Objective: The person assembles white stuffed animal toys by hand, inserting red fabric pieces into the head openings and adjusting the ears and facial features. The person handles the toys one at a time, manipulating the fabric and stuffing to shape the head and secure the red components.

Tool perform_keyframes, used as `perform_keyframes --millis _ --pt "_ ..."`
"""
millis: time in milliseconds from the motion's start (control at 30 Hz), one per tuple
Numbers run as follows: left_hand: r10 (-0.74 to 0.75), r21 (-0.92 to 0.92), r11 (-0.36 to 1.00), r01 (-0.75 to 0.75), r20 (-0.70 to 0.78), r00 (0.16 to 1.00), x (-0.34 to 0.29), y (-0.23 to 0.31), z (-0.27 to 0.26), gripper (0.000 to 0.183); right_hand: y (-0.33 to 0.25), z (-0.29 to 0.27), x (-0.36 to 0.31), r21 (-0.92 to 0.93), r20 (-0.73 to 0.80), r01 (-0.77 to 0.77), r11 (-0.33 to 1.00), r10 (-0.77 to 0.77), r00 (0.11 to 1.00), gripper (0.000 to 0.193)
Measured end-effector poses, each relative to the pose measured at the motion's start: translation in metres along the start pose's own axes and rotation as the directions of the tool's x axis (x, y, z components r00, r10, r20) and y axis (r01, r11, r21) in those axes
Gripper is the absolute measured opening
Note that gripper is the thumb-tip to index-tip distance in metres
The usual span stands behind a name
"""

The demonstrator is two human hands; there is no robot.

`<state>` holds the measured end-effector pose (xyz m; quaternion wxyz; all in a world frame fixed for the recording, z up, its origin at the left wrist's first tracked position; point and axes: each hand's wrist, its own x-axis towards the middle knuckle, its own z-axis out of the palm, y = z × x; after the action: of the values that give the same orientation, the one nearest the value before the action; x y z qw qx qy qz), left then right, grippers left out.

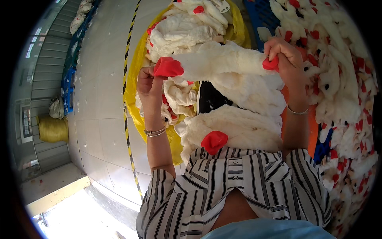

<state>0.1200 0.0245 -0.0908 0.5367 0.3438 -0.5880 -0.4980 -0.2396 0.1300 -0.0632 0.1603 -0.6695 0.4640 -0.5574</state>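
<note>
A white plush piece [223, 63] is stretched sideways in front of me, with a red fabric end on each side. My left hand [149, 84] pinches the left red end [168, 67] between thumb and fingers. At the other side, my right hand [285, 59] grips the smaller right red end [270, 63], fingers curled over it. Below the stretched piece, more white plush [238, 125] lies over my lap, with a red fabric tip [214, 142] near my striped shirt. A black patch [211, 97] shows in a gap between the plush layers.
Beyond my hands, a yellow bag [137, 75] holds more white plush skins [179, 34] with red parts. A large heap of similar pieces [338, 85] fills the right side, near a blue crate [260, 16]. Black-and-yellow tape [125, 75] crosses the tiled floor; a yellow bundle [53, 128] stands far left.
</note>
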Motion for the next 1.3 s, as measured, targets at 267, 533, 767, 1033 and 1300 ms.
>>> perform_keyframes --millis 267,533,767,1033,1300 --pt "0.13 -0.048 0.991 -0.123 0.174 0.976 0.015 0.047 0.07 0.02 -0.043 0.046 0.008 0.171 0.144 -0.406 0.898 0.385 0.912 0.01" --pt "0.191 -0.024 0.981 -0.191 0.205 0.96 0.008 0.056 0.085 0.025 -0.054 0.077 0.021 0.243 0.028 -0.225 0.944 0.225 0.974 0.026" --pt "0.264 -0.009 0.963 -0.269 0.227 0.938 0.007 0.058 0.086 0.027 -0.058 0.087 0.025 0.108 -0.065 -0.063 0.992 0.071 0.995 0.019" --pt "0.308 -0.075 0.951 -0.299 0.283 0.908 0.005 0.05 0.087 0.031 -0.054 0.089 0.02 0.11 -0.033 -0.098 0.989 0.103 0.994 0.014" --pt "0.106 0.15 0.974 -0.167 0.347 0.932 0.003 0.038 0.087 0.019 -0.058 0.088 0.018 0.094 -0.086 -0.096 0.991 0.104 0.991 0.013"
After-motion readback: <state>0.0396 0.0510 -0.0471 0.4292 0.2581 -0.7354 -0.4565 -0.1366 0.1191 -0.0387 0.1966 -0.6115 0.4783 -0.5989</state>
